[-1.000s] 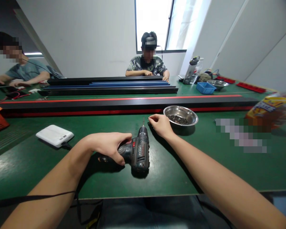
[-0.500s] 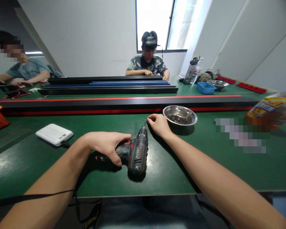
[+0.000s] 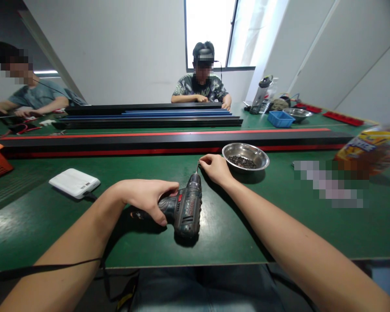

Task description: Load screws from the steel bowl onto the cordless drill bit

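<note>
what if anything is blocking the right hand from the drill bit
Nothing visible: the right hand has its fingertips close beside the tip of the drill bit, though whether they touch, or pinch something tiny, is too small to tell. The metal bowl sits to the right, off that line.

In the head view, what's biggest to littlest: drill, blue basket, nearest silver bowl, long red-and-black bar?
1. Long red-and-black bar
2. Drill
3. Nearest silver bowl
4. Blue basket (farther back, so looks smaller)

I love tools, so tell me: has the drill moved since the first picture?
Yes, a little: the back end of the drill has swung left, toward the unmoved white box.
</note>
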Demonstrator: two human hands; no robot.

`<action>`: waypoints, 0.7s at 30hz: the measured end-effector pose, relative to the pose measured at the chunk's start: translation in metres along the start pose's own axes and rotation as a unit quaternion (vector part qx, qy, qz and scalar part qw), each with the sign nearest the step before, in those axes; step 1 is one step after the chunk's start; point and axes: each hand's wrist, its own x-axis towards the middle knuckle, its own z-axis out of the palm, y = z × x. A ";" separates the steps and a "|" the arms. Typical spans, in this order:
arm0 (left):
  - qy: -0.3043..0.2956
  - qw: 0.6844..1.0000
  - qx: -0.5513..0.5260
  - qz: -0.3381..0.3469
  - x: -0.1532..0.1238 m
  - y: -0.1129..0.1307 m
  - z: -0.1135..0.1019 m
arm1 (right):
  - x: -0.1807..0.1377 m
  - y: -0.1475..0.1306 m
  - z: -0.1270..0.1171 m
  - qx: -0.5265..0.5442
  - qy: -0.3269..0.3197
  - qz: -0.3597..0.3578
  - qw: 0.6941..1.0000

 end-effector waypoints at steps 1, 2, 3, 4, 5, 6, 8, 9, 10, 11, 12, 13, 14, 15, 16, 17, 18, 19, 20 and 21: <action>0.001 1.000 0.001 -0.001 0.000 0.000 0.000 | 0.000 0.000 0.000 -0.003 0.000 -0.002 1.000; 0.003 1.000 0.002 -0.002 0.000 0.000 0.000 | 0.000 0.001 0.000 -0.006 0.000 -0.005 1.000; 0.003 1.000 0.004 -0.003 0.000 0.000 0.000 | 0.000 0.001 0.000 -0.009 0.000 -0.009 1.000; 0.004 1.000 0.005 -0.004 0.000 0.000 0.000 | 0.000 0.002 0.000 -0.012 0.000 -0.012 1.000; 0.004 1.000 0.006 -0.006 0.000 0.000 0.001 | 0.000 0.002 0.000 -0.014 0.000 -0.014 1.000; 0.004 1.000 0.007 -0.007 0.000 0.000 0.001 | 0.000 0.002 0.000 -0.015 0.000 -0.015 1.000; 0.004 1.000 0.007 -0.006 0.000 0.000 0.001 | 0.000 0.003 0.000 -0.019 -0.001 -0.015 1.000; 0.004 1.000 0.007 -0.006 0.000 0.000 0.001 | 0.000 0.003 0.000 -0.021 -0.001 -0.015 1.000; 0.004 1.000 0.007 -0.006 0.000 0.000 0.001 | 0.000 0.003 0.000 -0.023 -0.001 -0.016 1.000; 0.004 1.000 0.007 -0.007 0.000 0.000 0.001 | 0.000 0.002 -0.001 -0.024 -0.001 -0.016 1.000; 0.004 1.000 0.006 -0.009 0.000 0.000 0.000 | -0.001 0.001 -0.001 -0.026 -0.002 -0.015 1.000; 0.004 1.000 0.006 -0.011 0.000 0.000 0.000 | -0.001 0.001 -0.002 -0.026 -0.003 -0.013 1.000; 0.003 1.000 0.007 -0.012 0.000 0.000 0.000 | -0.001 0.000 -0.002 -0.025 -0.005 -0.010 1.000; 0.004 1.000 0.008 -0.013 0.000 0.000 0.000 | -0.002 -0.001 -0.002 -0.024 -0.007 -0.007 1.000; 0.005 1.000 0.009 -0.013 0.000 0.000 0.000 | -0.002 -0.001 -0.003 -0.022 -0.008 -0.003 1.000; 0.006 1.000 0.010 -0.013 0.000 0.000 0.000 | -0.002 -0.002 -0.003 -0.020 -0.008 0.002 1.000; 0.007 1.000 0.012 -0.012 0.000 -0.001 0.000 | -0.002 -0.002 -0.003 -0.018 -0.006 0.006 1.000; 0.008 1.000 0.013 -0.012 0.001 -0.001 0.000 | -0.002 -0.001 -0.003 -0.013 -0.005 0.008 1.000; 0.008 1.000 0.015 -0.012 0.001 -0.001 0.001 | -0.002 -0.001 -0.002 -0.004 -0.007 0.007 1.000; 0.008 1.000 0.016 -0.012 0.001 -0.001 0.001 | -0.001 0.000 -0.002 0.008 -0.011 0.003 1.000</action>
